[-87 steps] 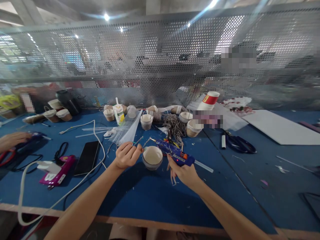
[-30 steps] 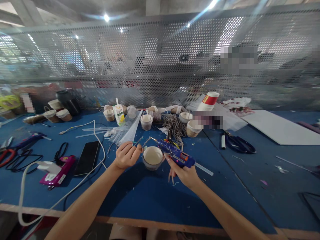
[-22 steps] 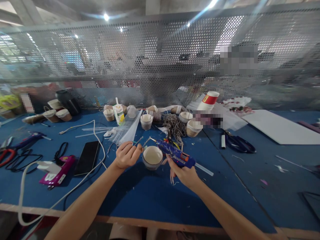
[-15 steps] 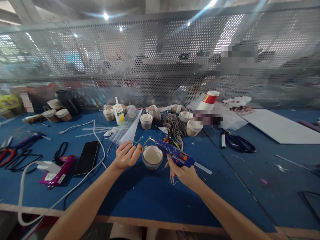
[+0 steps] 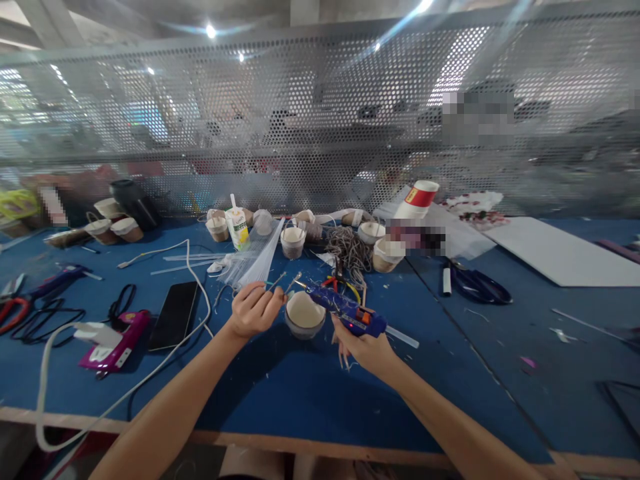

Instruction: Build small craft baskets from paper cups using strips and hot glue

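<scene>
While the right hand (image 5: 367, 348) is gripping a blue glue gun (image 5: 344, 311), palm and fingers closed round its handle, a clear glue stick (image 5: 403, 338) is jutting from the gun's rear. Left hand (image 5: 256, 310) is curling tightly, no gap showing, and pinching a thin strand (image 5: 292, 284) whose ends are poking past the fingertips. Gun's nozzle is pointing at the strand, very close; cannot tell whether they are touching. Small cup (image 5: 304, 330), grey outside, pale inside, is standing upright on the blue table (image 5: 280, 400) between the hands, the gun's front crossing its rim in view. Off the left forearm, a black phone (image 5: 174, 316) is lying flat. Farther out, pliers (image 5: 356, 291) are resting before a tangled grey cord bundle (image 5: 350, 252). Behind everything, a perforated metal screen (image 5: 320, 100) is spanning the view.
</scene>
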